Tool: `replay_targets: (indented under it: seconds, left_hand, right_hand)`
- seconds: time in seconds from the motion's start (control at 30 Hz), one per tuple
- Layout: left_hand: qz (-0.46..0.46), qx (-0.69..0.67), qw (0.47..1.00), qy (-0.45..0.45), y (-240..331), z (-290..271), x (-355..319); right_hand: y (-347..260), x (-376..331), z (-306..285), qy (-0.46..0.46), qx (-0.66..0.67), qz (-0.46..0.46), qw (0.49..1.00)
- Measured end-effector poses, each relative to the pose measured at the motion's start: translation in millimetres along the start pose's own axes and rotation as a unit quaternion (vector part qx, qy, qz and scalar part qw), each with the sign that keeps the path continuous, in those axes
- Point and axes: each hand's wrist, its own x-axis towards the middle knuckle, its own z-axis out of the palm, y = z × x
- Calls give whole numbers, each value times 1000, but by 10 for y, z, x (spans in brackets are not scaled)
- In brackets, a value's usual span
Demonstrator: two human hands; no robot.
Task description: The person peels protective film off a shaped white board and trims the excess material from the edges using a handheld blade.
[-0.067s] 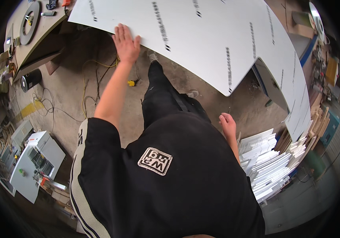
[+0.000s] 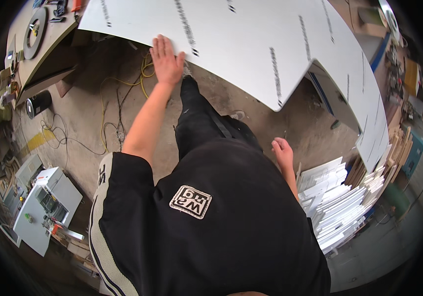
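One hand is doing the work as I am watching from afar: the left hand [image 2: 166,60] is lying flat, fingers spread and closed on nothing, pressed against the near edge of a large white panel [image 2: 251,44] that is spanning the upper part of the view above the concrete floor [image 2: 88,118]. The right hand [image 2: 283,152] is hanging loose and half-curled at hip height, touching nothing, just beside a stack of white boards [image 2: 337,204] leaning at the lower right. I am judging that the panel is being steadied or slid by palm pressure alone, so doing it well is calling for keeping the palm square on the edge and bringing the free hand up to the notched corner, since a sheet this broad is likely to flex or pivot under one point of contact. Yellow cables [image 2: 122,98] are trailing across the floor by the person's feet, a tripping risk worth minding.
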Motion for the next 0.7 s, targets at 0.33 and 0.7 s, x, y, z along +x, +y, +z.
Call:
replay_targets:
  seconds: [0.33,0.7]
  left_hand:
    - [243,-76,939,-230,3236,412,-1716]
    - [-477,-655,504,-299,3308,454,-1493]
  right_hand:
    - [1570,-599,-1312,83,19,-5,996]
    - [1789,-287,-1786,106,-23,-48,993]
